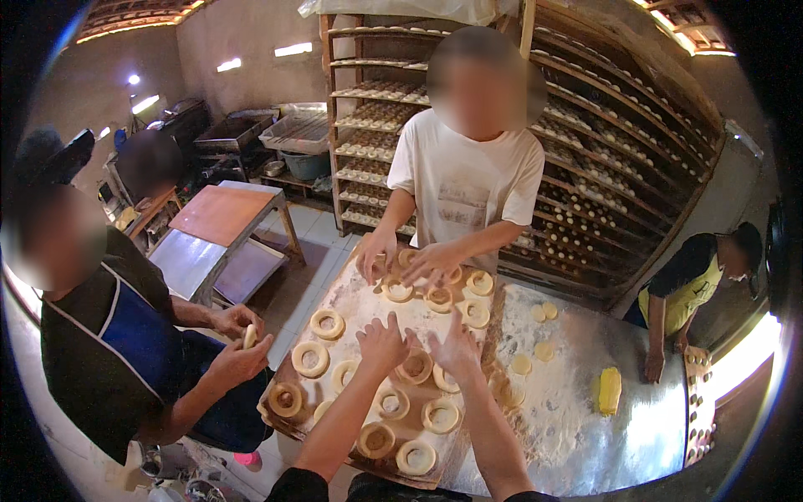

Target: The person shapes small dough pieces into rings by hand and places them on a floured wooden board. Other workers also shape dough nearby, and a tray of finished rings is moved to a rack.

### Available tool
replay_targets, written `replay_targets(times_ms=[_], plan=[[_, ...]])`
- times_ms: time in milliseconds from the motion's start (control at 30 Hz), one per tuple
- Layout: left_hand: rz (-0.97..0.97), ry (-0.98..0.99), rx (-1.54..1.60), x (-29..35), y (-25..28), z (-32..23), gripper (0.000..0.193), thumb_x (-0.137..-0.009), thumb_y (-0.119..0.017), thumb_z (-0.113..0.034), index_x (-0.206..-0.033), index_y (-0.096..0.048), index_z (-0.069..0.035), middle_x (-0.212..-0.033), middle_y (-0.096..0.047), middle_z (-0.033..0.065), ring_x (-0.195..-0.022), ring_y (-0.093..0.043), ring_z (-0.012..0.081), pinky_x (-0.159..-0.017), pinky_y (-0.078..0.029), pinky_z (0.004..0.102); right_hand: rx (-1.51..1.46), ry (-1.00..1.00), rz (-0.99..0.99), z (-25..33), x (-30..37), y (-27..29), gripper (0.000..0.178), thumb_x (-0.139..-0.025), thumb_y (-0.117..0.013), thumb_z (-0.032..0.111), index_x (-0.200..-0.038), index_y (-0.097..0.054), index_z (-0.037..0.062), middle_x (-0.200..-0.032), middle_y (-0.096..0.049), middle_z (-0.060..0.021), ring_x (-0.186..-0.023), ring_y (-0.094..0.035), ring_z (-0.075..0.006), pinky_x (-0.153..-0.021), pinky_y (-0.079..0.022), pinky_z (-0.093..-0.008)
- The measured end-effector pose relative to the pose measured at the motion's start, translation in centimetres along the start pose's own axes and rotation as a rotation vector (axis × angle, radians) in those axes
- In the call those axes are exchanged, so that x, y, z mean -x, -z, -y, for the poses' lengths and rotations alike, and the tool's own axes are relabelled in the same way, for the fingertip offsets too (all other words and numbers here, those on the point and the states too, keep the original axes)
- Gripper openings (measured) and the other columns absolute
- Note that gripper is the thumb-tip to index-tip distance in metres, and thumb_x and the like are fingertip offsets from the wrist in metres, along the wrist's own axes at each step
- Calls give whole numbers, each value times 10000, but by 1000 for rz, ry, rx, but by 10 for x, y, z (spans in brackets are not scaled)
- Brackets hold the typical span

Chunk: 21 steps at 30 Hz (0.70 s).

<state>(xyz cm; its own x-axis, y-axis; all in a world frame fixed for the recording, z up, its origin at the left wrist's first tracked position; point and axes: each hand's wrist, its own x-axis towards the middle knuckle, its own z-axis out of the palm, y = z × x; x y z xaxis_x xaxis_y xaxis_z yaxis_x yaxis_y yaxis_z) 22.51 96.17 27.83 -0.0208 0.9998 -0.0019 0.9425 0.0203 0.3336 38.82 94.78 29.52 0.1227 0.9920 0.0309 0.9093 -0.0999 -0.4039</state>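
We note our left hand (pixel 381 341) and right hand (pixel 456 347), fingers spread and gripping nothing, pressing a dough ring (pixel 412 366) on the floured board (pixel 351 303) (flour prevents sticking).

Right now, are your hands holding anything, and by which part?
Cannot tell a firm hold: left hand and right hand rest fingertips on dough rings on the floured board.

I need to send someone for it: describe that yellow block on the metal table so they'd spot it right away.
Start at the floured metal table, right of the wooden board of dough rings. The yellow block lies past the flat dough discs, toward the table's right end. It alone is bright yellow and oblong.
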Motion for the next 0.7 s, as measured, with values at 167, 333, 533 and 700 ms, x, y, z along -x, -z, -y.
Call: replay_targets(times_ms=[167, 333, 533, 700], plan=[[82, -154, -96, 24, -10, 14, 793, -777, -772, -349, -1454, -435, -109, -1205, -548, 195, -1140, -538, 383, -919, -403, 564, 203, 50, 252, 19, 27, -5, 855, -888, -644, 447, -1570, -198, 190, -1385, -467, -295, -1282, -479, -466, -1072, -325, -600], [133, -139, -50, 22, -4, 14, 807, -780, -770, -311, -1472, -401, -120, -1231, -531, 198, -1158, -521, 377, -926, -403, 554, 126, 65, 127, 4, 39, -13, 797, -867, -650, 323, -1547, -256, 186, -1387, -488, -216, -1276, -487, -416, -1076, -322, -593], [-79, -588, 52, 55, -2, 0, 615, -804, -695, -147, -1391, -513, -117, -1194, -512, 169, -1108, -505, 369, -912, -417, 497, -52, 269, 54, -75, 78, 21, 505, -837, -608, 141, -1340, -560, 146, -1300, -608, -82, -1286, -489, -277, -1064, -367, -488], [-19, -706, -15, 85, -20, -23, 359, -845, -617, -122, -1201, -660, -144, -1166, -520, 158, -1107, -518, 362, -928, -411, 489, 197, 563, 60, -100, 92, 9, 415, -847, -597, 138, -1260, -628, 103, -1320, -613, -40, -1233, -514, -250, -1024, -397, -439]])
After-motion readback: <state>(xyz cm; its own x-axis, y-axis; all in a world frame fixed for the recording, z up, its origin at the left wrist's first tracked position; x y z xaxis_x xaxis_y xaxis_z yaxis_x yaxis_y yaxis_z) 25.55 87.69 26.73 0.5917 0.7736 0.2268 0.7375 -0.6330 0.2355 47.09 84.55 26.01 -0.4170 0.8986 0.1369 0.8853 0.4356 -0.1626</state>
